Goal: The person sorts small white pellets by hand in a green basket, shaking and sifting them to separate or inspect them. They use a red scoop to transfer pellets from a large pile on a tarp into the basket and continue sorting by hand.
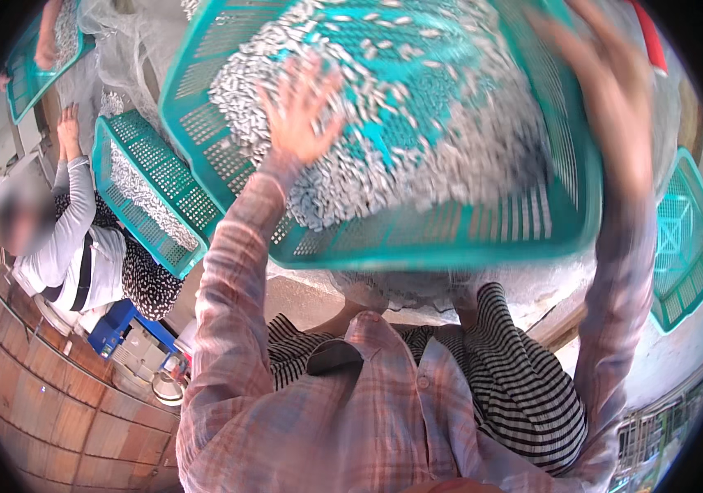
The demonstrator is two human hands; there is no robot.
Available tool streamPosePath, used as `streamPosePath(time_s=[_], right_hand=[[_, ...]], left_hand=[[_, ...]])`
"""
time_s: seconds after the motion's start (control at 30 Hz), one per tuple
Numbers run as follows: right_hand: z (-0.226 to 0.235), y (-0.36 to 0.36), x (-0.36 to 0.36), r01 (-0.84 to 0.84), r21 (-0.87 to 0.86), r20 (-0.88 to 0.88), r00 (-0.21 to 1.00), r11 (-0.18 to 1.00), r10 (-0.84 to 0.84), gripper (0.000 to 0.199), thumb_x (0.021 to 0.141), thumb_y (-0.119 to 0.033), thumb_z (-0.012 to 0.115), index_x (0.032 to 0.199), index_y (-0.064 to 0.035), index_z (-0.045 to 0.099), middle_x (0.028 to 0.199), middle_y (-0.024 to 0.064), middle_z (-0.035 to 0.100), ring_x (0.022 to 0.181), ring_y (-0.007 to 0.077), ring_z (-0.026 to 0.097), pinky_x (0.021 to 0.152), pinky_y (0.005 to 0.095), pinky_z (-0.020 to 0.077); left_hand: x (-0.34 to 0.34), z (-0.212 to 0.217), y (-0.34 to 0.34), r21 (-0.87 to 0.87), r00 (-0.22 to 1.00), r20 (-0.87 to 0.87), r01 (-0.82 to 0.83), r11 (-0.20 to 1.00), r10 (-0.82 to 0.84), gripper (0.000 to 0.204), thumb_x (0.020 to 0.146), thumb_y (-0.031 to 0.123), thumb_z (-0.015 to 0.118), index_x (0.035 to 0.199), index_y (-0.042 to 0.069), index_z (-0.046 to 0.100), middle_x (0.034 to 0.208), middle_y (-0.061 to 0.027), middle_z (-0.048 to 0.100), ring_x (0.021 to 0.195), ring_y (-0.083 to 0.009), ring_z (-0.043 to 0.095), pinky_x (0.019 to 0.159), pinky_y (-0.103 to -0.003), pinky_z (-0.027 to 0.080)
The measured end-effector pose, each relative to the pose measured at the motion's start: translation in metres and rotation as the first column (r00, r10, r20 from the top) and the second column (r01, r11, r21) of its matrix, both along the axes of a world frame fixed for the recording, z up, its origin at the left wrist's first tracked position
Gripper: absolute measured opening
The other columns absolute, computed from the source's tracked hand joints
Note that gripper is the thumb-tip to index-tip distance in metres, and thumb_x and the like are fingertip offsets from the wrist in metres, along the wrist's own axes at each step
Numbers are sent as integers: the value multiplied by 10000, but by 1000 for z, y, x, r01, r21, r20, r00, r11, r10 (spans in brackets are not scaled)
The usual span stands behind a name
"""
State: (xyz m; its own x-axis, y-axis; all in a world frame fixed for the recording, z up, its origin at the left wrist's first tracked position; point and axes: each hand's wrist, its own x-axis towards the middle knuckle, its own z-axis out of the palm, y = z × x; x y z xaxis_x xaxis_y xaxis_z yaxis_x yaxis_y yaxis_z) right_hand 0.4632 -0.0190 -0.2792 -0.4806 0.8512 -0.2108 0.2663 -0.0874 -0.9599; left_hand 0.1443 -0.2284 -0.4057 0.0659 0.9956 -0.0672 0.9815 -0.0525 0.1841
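We see small pale pieces (343,197) inside the green basket (433,256) before us; they look light, loose and prone to scatter, best scooped by the palm. Our left hand (302,115) spreads over them; our right hand (614,94) blurs at the basket's right edge, and whether it grips we cannot tell.

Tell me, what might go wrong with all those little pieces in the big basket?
The small pale pieces heaped toward the near wall could spill if the large green basket tips toward the person. The left hand, fingers spread over them, might sweep some out. The right hand is blurred by the basket's right side; a bump there could scatter pieces.
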Motion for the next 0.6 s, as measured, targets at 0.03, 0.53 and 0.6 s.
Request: streamPosePath(time_s=[0.03, 0.53, 0.6], right_hand=[[3, -12, 7, 16, 50, 69, 997, 999, -20, 529, 864, -72, 593, 1358, 51, 452, 1276, 176, 577, 1160, 154, 548, 1007, 274, 392], [24, -73, -20, 162, -60, -157, 973, 985, -170, 522, 880, 50, 588, 1380, -4, 447, 1151, 92, 641, 930, 82, 615, 824, 201, 490], [30, -70, -13, 143, -70, -108, 983, 987, -150, 524, 877, 51, 590, 1378, -1, 447, 1152, 93, 641, 920, 76, 618, 817, 194, 491]], left_hand=[[4, -8, 27, 89, 973, 127, -207, 974, 195, 635, 880, 455, 522, 1451, 222, 370, 1559, -104, 209, 1441, -362, 101, 1091, -651, -1], [17, 0, 78, 523, 912, 235, -410, 747, 337, 424, 700, 332, 734, 1065, 132, 652, 1068, -121, 623, 1069, -320, 517, 955, -444, 360], [88, 5, 114, 473, 863, 485, -394, 788, 141, 458, 674, 355, 722, 1076, 149, 644, 1127, -137, 590, 1117, -343, 478, 955, -491, 348]])
